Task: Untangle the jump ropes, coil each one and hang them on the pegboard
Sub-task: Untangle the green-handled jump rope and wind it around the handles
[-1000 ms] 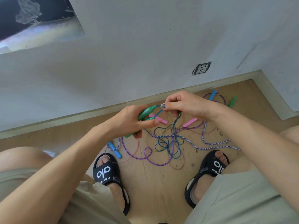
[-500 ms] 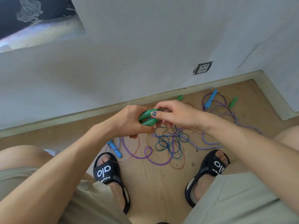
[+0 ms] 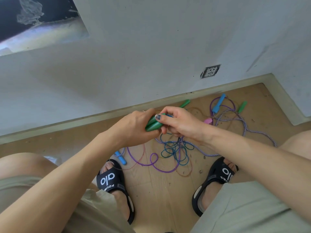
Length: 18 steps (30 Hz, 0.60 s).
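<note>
above the tangle of ropes (image 3: 175, 150) on the floor (image 3: 151, 190): left hand (image 3: 134, 126) wrapped round two green handles (image 3: 153, 124) held side by side, probably pairing one rope's ends before coiling; right hand (image 3: 178, 121) pinching their tips, steadying. beyond the tangle, near the wall (image 3: 151, 47), loose blue handle (image 3: 218, 103) and green handle (image 3: 242, 106).

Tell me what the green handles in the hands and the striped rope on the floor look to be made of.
Green handles: likely smooth plastic; they show a glossy sheen and even colour. Striped rope: seems to be braided or twisted cord, matte, with a white and purple spiral pattern; the fibre itself cannot be told.
</note>
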Each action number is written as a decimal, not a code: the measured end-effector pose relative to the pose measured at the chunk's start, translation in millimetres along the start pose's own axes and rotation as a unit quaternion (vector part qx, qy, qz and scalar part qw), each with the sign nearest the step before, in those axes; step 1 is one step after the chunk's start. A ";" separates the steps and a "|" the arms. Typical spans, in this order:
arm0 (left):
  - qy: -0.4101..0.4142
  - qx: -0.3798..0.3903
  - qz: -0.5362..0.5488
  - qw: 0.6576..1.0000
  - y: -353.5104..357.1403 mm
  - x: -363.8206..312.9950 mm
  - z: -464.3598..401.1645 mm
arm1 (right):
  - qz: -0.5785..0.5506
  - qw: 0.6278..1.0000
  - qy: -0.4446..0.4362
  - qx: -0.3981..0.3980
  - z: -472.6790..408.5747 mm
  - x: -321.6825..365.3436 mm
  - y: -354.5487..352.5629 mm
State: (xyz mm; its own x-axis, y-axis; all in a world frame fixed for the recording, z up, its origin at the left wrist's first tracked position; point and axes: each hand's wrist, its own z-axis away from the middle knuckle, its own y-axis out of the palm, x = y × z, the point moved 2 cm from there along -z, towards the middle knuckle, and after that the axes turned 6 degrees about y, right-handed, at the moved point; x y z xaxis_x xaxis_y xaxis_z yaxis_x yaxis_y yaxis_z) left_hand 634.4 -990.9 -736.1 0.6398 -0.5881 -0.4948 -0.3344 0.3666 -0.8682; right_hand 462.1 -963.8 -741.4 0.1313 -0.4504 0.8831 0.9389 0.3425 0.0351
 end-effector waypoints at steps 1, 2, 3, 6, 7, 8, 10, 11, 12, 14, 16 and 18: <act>0.014 -0.030 -0.074 0.997 2.1 1.4 0.2 | 0.000 1.000 -0.002 -0.011 -1.9 -1.1 -3.0; 0.025 -0.059 -0.140 0.988 2.9 1.3 0.5 | -0.006 1.000 -0.005 -0.020 -3.9 -1.9 -6.1; 0.037 -0.082 -0.194 0.977 3.0 0.1 1.2 | -0.017 0.999 -0.007 -0.026 -5.5 -2.1 -8.5; 0.045 -0.116 -0.247 0.961 4.7 -6.2 4.5 | -0.050 0.998 -0.008 -0.037 -7.5 -0.8 -11.2; 0.025 -0.114 -0.230 0.966 6.3 -6.6 4.9 | -0.049 0.998 -0.002 -0.038 -7.7 -1.5 -11.1; 0.002 -0.106 -0.207 0.973 7.8 -6.3 4.8 | -0.045 0.998 0.007 -0.036 -7.7 -2.4 -10.2; -0.029 -0.080 -0.159 0.984 9.2 -2.8 3.6 | -0.022 0.999 0.029 -0.036 -6.4 -2.1 -7.7; -0.037 -0.067 -0.135 0.988 7.6 -0.1 2.8 | -0.011 0.998 0.037 -0.048 -6.3 -0.8 -6.9; -0.045 -0.059 -0.108 0.991 5.0 2.2 2.1 | -0.009 0.997 0.038 -0.066 -5.2 2.4 -7.1; -0.060 -0.049 -0.061 0.995 -0.1 2.4 0.3 | -0.004 0.992 0.007 -0.122 -5.0 8.4 -11.7; -0.087 -0.041 -0.015 0.995 -3.9 -2.1 -2.5 | 0.105 0.973 -0.070 -0.191 -3.4 13.4 -17.5; -0.149 -0.041 0.065 0.986 -8.8 -4.9 -5.7 | 0.253 0.925 -0.146 -0.245 -2.0 11.4 -18.3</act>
State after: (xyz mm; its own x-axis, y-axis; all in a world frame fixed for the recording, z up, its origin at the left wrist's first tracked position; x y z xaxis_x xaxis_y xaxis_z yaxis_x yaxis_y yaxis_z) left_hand 630.3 -995.4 -726.2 0.7589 -0.2968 -0.5796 -0.4744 0.3578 -0.8043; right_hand 447.0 -976.8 -732.9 0.5684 -0.0685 0.8199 0.8219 0.0025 -0.5696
